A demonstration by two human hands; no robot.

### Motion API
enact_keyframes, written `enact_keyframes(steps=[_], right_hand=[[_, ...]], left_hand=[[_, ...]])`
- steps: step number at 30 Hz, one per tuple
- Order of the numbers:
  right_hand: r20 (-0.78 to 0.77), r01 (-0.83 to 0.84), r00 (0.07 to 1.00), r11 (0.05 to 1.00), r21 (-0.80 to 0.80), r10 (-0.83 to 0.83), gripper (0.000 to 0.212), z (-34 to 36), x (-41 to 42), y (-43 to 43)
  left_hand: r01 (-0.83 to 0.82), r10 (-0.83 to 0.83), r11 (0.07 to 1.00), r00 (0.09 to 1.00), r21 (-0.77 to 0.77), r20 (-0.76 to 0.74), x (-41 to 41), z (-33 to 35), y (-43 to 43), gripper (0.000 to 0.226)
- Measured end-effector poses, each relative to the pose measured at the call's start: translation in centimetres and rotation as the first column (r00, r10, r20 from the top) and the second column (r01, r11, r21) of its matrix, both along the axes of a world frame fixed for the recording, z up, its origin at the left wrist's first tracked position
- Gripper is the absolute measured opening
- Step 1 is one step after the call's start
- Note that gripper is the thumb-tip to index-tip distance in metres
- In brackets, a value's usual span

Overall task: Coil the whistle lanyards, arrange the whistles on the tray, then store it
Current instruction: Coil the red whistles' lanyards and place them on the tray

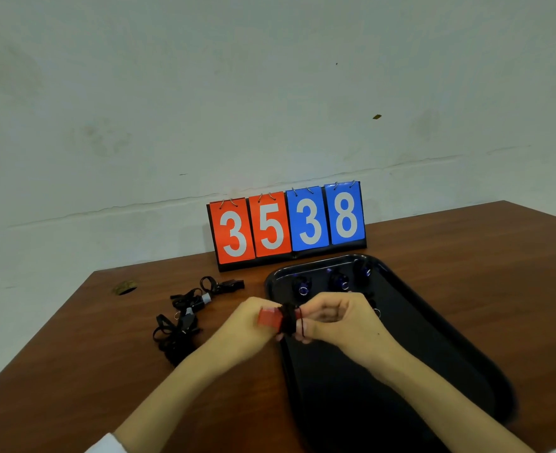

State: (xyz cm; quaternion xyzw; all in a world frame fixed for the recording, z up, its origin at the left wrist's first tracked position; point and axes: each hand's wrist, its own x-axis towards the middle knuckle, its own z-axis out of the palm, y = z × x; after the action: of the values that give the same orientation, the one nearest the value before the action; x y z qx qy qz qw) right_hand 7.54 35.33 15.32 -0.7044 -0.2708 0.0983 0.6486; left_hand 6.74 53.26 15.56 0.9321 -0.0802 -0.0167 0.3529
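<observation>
Left hand [250,322]. Grips a small red plastic whistle [269,317], fingers curled round its body, just above the left rim of the tray.

Right hand [334,317]. Pinches the black cord lanyard [289,319], wound in a tight bundle at the right end of the red plastic whistle. Fingers curled, fingertips on the cord.

Glossy black rectangular plastic tray [417,371]. Lies flat on a brown wooden table [74,371], long side running from the far end toward the near edge of view. Carries 3 dark blue whistles [304,286] in a row along the far rim. Shows a metal ring just behind the right hand; cannot tell what it belongs to. Bare tray floor from the hands down to the near rim.

Loose heap of black whistles [188,317] with uncoiled black straps. Rests on the wood left of the tray, apart from its left rim.

Flip scoreboard [286,223] on a black base, 2 orange-red cards reading 3 and 5, 2 blue cards reading 3 and 8. Stands at the far table edge near a whitish wall [270,93], just beyond the tray's far rim.

Open wood: a broad strip from the tray's right rim to the right table edge, and another from the heap to the left table edge.
</observation>
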Motion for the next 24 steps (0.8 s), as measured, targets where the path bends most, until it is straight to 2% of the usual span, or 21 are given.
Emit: enact_keyframes(steps=[3,7,10,14,21,24], right_hand=[[-0.076,0.122,0.991,0.988,0.099,-0.114,0.013,-0.1,0.1,-0.1],[-0.066,0.302,0.952,0.951,0.063,-0.298,0.011,-0.4,0.2,0.0],[0.023,0.399,0.917,0.916,-0.027,-0.399,0.01,-0.6,0.3,0.2],[0.101,0.478,0.876,0.876,-0.055,-0.472,0.013,-0.6,0.0,0.2],[0.3,0.584,0.793,0.801,-0.13,-0.53,0.013,-0.9,-0.1,0.1],[0.407,0.589,0.767,0.796,-0.14,-0.497,0.014,-0.9,-0.3,0.2]], left_hand=[[-0.042,0.043,0.999,0.998,-0.02,0.048,-0.5,-0.3,-0.9,0.03],[-0.066,0.067,0.998,0.987,-0.011,0.146,-0.7,-0.5,-1.5,0.019],[-0.111,0.089,0.991,0.965,0.076,0.247,-0.8,-0.7,-1.7,0.013],[-0.127,0.099,0.989,0.946,0.071,0.307,-0.9,-0.8,-1.8,0.017],[-0.142,0.093,0.987,0.892,0.078,0.442,-1.3,0.5,-1.9,0.006],[-0.155,0.155,0.987,0.874,-0.037,0.461,-1.7,1.2,-1.8,0.009]])
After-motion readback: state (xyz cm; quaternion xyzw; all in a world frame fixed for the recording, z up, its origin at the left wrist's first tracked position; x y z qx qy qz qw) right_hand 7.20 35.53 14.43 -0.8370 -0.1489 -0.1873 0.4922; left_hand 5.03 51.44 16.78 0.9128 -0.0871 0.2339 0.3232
